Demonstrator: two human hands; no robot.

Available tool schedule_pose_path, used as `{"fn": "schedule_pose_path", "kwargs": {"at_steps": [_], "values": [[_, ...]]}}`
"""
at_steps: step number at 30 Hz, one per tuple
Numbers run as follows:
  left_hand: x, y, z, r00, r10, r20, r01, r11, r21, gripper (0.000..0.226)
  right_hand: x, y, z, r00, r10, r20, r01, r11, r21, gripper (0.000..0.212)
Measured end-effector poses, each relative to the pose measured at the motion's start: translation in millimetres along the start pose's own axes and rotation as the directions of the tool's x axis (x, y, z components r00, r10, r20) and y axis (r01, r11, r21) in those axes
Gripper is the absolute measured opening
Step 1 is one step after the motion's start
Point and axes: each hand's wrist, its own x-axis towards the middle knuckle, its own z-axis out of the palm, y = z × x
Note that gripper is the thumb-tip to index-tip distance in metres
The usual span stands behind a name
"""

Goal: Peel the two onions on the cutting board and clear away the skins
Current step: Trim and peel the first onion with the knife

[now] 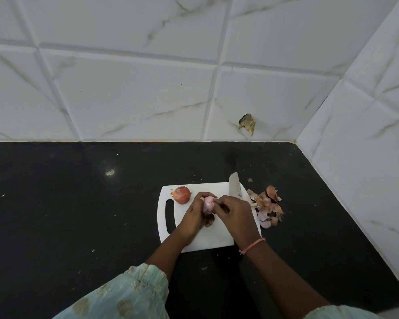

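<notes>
Both my left hand (195, 211) and right hand (234, 212) grip a pale, part-peeled onion (208, 204) mid-board; unpeeled onion (181, 195) near cutting board's (207, 238) far-left corner, skins (266, 204) beyond its right edge.

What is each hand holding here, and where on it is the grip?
The left hand cups the partly peeled onion around its left side. The right hand pinches at the onion's top right, apparently on skin; the exact contact is unclear.

A home kitchen: black stone counter (78, 203), marble-look wall tiles (129, 88), white cutting board (207, 238).
</notes>
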Motion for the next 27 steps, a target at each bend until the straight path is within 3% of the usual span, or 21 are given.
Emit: {"fn": "schedule_pose_path", "kwargs": {"at_steps": [4, 8, 13, 16, 22, 27], "values": [[0.9, 0.9, -0.6, 1.0, -0.007, 0.01, 0.007, 1.0, -0.026, 0.059, 1.2, -1.4, 0.0, 1.0, 0.016, 0.006, -0.016, 1.0, 0.025, 0.011], [1.3, 2.5, -1.3, 1.0, -0.024, 0.006, 0.025, 0.999, -0.036, 0.042, 2.5, -2.5, -1.5, 0.999, 0.048, -0.006, -0.047, 0.997, 0.054, 0.015], [0.3, 1.2, -1.8, 0.999, -0.053, 0.007, 0.053, 0.998, -0.02, 0.041, 6.0, -0.8, -1.3, 0.992, 0.109, -0.059, -0.103, 0.99, 0.095, 0.001], [-0.4, -0.2, -2.0, 0.999, -0.052, 0.001, 0.052, 0.998, 0.017, 0.044, 4.0, 0.0, -1.0, 0.989, 0.111, -0.103, -0.096, 0.986, 0.136, 0.013], [0.4, -0.1, -1.3, 0.998, -0.054, 0.024, 0.052, 0.994, 0.101, 0.042, 1.5, -10.8, 3.5, 0.997, 0.066, -0.028, -0.065, 0.998, 0.027, 0.009], [-0.3, 0.3, -2.7, 0.999, -0.038, 0.033, 0.035, 0.995, 0.092, 0.038, 5.0, -11.7, 3.9, 0.998, 0.062, -0.033, -0.06, 0.998, 0.036, 0.013]]}}
